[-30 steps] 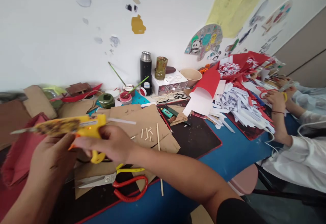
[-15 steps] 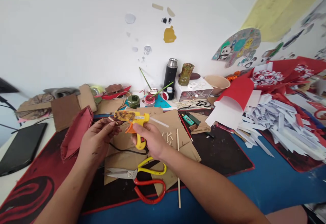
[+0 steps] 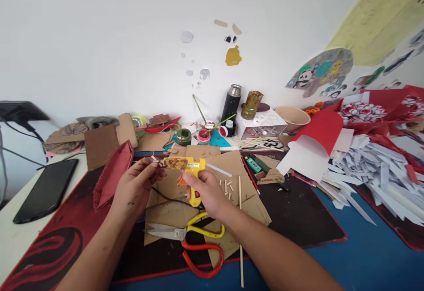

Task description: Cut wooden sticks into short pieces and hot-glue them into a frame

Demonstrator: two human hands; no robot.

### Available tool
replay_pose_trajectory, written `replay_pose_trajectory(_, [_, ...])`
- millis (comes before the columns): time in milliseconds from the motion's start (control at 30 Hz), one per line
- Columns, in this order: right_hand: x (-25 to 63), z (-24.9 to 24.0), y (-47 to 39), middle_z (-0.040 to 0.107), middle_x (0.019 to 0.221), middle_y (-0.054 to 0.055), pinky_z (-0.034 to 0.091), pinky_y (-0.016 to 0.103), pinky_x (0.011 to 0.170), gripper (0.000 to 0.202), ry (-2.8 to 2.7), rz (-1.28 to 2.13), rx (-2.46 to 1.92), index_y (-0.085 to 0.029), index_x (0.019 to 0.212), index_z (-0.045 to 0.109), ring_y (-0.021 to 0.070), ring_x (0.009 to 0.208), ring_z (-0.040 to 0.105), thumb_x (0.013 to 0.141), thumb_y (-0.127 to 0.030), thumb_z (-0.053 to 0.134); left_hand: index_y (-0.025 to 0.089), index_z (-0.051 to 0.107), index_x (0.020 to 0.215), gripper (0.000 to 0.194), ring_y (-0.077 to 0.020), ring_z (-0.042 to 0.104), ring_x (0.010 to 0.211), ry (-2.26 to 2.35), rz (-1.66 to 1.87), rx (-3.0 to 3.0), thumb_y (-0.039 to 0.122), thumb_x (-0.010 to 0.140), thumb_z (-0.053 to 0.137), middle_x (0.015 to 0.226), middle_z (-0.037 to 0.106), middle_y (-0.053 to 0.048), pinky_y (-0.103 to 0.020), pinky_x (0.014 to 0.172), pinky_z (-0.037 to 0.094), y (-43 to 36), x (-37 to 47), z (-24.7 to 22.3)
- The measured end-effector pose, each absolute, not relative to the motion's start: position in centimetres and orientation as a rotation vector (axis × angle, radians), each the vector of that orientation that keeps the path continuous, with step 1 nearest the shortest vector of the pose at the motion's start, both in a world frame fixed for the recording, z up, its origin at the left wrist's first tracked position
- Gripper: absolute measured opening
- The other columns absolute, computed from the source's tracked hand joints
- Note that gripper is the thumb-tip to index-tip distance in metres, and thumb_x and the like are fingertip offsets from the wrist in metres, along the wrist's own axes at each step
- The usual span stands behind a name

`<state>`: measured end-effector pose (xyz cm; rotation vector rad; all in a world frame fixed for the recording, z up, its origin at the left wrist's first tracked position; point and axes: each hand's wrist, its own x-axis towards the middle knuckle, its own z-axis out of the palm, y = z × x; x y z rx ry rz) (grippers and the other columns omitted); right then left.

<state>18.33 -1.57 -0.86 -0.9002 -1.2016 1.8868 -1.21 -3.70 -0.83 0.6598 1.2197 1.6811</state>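
Observation:
My left hand (image 3: 141,184) pinches a small wooden stick piece (image 3: 155,159) at its fingertips. Wrapped round the handle of a yellow glue gun (image 3: 196,167) is my right hand (image 3: 209,191), and the gun's nozzle end points left at the stick piece, close to my left fingertips. Whether nozzle and wood touch is too small to tell. Several short stick pieces (image 3: 228,187) lie on the cardboard (image 3: 165,216) beyond my right hand. Scissors (image 3: 179,233) with yellow and red handles lie below both hands, and a long wooden stick (image 3: 241,238) lies right of them.
A red boat-shaped piece (image 3: 114,176) and a black phone (image 3: 46,189) are at the left. Paint jars (image 3: 183,136), a black flask (image 3: 232,105) and a white box (image 3: 261,125) stand near the wall. White paper strips (image 3: 380,171) are piled at the right.
The camera view has shifted, so the whole scene sits lower and further right. The stick piece at my left fingertips is tilted differently. Both hands keep their holds.

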Motion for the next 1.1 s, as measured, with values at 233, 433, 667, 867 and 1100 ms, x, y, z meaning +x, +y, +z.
replay_pose_trajectory(233, [18.1, -0.8, -1.3, 0.058, 0.056, -0.001, 0.030, 0.022, 0.048, 0.068, -0.957, 2.034, -0.704, -0.013, 0.094, 0.076, 0.0095, 0.049, 0.046, 0.079, -0.080, 0.078, 0.019, 0.077, 0.083, 0.043, -0.0129, 0.067, 0.067, 1.218, 1.628, 0.659, 0.046, 0.061, 0.102, 0.084, 0.077, -0.003, -0.022, 0.062, 0.055, -3.9, -1.1, -0.9])
replay_pose_trajectory(433, [17.7, -0.8, -1.4, 0.055, 0.054, -0.005, 0.019, 0.022, 0.038, 0.065, -0.874, 2.262, -0.539, -0.013, 0.099, 0.075, 0.0063, 0.038, 0.034, 0.082, -0.076, 0.079, 0.020, 0.076, 0.077, 0.048, -0.0132, 0.067, 0.065, 1.234, 1.636, 0.585, 0.047, 0.051, 0.106, 0.076, 0.074, 0.000, -0.021, 0.061, 0.056, -3.9, -1.1, -0.6])
replay_pose_trajectory(667, [17.6, -0.9, -1.6, 0.052, 0.049, -0.008, 0.017, 0.024, 0.037, 0.063, -0.848, 2.286, -0.610, -0.015, 0.087, 0.070, 0.0053, 0.033, 0.032, 0.075, -0.076, 0.084, 0.019, 0.078, 0.077, 0.054, -0.0123, 0.066, 0.063, 1.271, 1.642, 0.458, 0.045, 0.040, 0.109, 0.078, 0.073, 0.001, -0.020, 0.057, 0.056, -3.6, -1.0, -0.3])
replay_pose_trajectory(867, [17.5, -1.6, -1.6, 0.056, 0.052, -0.004, 0.030, 0.022, 0.045, 0.068, -1.063, 2.034, -0.954, -0.015, 0.083, 0.071, 0.0084, 0.045, 0.046, 0.068, -0.080, 0.086, 0.019, 0.080, 0.080, 0.051, -0.0123, 0.066, 0.067, 1.260, 1.666, 0.475, 0.044, 0.046, 0.108, 0.084, 0.074, -0.001, -0.020, 0.058, 0.056, -3.6, -1.2, -0.9])
replay_pose_trajectory(1100, [18.0, -0.9, -0.8, 0.073, 0.079, 0.004, 0.032, 0.022, 0.045, 0.065, -0.983, 1.942, -0.926, -0.015, 0.094, 0.078, 0.0067, 0.047, 0.049, 0.069, -0.074, 0.088, 0.018, 0.079, 0.082, 0.045, -0.0149, 0.069, 0.070, 1.268, 1.608, 0.580, 0.048, 0.059, 0.103, 0.088, 0.079, -0.005, -0.022, 0.062, 0.056, -3.8, -1.7, -1.4])
